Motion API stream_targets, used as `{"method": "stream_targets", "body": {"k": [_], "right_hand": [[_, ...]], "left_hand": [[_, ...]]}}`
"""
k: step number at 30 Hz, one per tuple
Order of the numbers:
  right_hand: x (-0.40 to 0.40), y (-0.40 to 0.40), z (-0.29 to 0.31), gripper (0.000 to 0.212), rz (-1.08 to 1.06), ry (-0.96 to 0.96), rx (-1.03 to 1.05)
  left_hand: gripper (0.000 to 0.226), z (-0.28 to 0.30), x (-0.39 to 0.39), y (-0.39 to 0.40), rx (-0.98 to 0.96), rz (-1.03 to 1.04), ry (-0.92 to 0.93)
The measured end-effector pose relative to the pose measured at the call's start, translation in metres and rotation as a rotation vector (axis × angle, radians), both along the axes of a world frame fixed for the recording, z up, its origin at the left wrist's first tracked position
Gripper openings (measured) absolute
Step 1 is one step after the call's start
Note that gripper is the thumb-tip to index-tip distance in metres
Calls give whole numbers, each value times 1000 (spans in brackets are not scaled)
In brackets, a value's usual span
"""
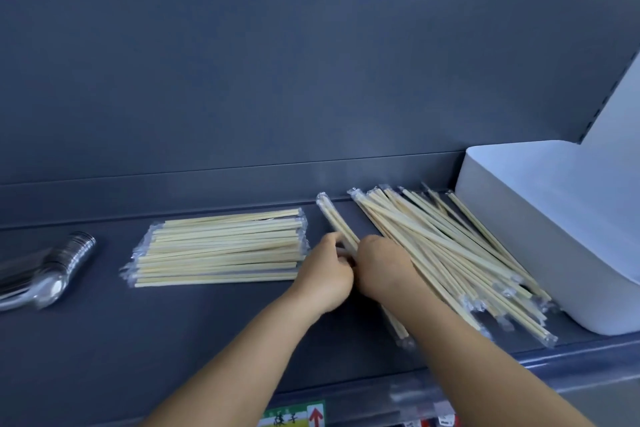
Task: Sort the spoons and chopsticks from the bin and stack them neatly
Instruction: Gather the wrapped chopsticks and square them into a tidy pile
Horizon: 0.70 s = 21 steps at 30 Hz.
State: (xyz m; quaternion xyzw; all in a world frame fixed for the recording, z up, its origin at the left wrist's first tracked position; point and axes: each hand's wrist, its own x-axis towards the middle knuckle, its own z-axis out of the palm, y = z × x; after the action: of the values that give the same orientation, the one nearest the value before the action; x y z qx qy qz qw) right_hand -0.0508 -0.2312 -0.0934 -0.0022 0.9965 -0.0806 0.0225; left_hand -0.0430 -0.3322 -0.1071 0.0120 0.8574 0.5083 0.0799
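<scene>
On the dark grey shelf [173,340], a neat stack of wrapped chopsticks [218,248] lies crosswise left of centre. A loose, fanned pile of wrapped chopsticks [460,253] lies to the right, against the white bin [540,239]. Between them, a single wrapped chopstick pair [337,218] runs diagonally, and both hands close on its middle: my left hand [325,274] from the left, my right hand [381,267] from the right. Its lower end pokes out under my right forearm. Clear plastic spoons [48,270] lie stacked at the far left.
The shelf's back panel [277,62] rises right behind the piles. A front lip with a price label [294,416] runs along the bottom. Bare shelf surface [104,340] lies in front of the neat stack.
</scene>
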Motion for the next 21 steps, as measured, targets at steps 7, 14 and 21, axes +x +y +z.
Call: {"method": "stream_targets", "body": {"k": [7,14,21], "right_hand": [[1,14,10,12,-120,9,-454],[21,-12,48,24,144,277,-1024],[30,-38,55,11,392,223,-1269]], "left_hand": [[49,18,-5,-2,264,39,49],[29,82,-5,-26,455,-66,225],[34,122,3,-54,658,-343,234]]}}
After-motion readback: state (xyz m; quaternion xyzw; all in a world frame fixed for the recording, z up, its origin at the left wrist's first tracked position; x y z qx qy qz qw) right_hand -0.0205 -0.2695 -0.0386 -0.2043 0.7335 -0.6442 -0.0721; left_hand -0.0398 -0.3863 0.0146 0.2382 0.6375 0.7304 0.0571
